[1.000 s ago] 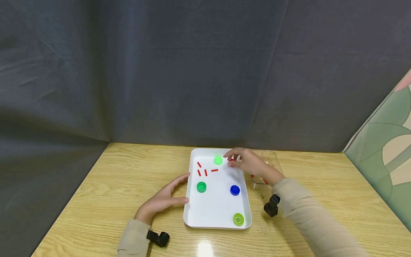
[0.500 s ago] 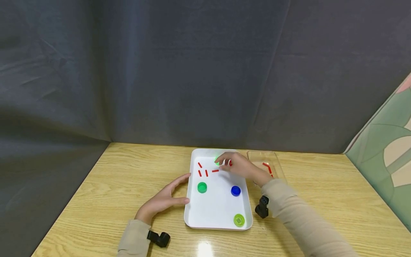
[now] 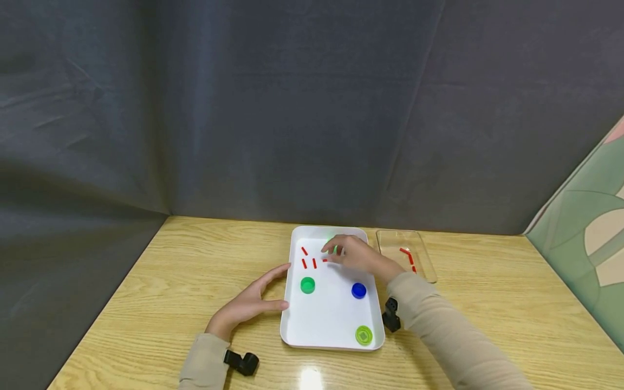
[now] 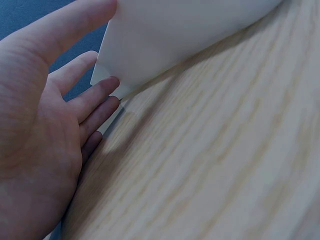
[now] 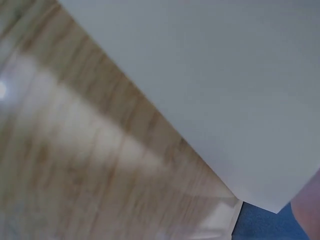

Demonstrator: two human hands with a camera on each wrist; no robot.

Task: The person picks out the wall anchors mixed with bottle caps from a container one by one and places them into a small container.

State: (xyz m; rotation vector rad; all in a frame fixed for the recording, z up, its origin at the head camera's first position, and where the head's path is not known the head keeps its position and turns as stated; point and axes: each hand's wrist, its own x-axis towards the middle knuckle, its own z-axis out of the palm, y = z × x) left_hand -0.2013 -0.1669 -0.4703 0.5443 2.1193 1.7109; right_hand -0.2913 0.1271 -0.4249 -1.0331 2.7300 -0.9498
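My left hand (image 3: pixel 248 300) lies beside the white tray (image 3: pixel 331 319), thumb and fingers spread, fingertips at its left rim. In the left wrist view the straight fingers (image 4: pixel 95 97) meet the tray's side wall. Over the tray's back right part, my right hand (image 3: pixel 353 253) bends its fingers, with a gap between index finger and thumb. Its thumb is close by a short red stick (image 3: pixel 325 260), partly covered by the hand. A light green cap (image 3: pixel 335 249) shows through the fingers. Several other red sticks (image 3: pixel 314 264) lie further left.
A green cap (image 3: pixel 307 285), a blue cap (image 3: pixel 358 291) and a yellow-green cap (image 3: pixel 363 335) sit in the tray. Right of it stands a clear plastic box (image 3: pixel 426 257) with red sticks (image 3: pixel 411 259). A dark curtain (image 3: pixel 292 135) hangs behind the wooden table (image 3: pixel 487 281).
My right hand has moved left from the red cap, past the light green one, towards the red sticks. The red cap is now hidden behind it. My left hand has stayed at the rim.
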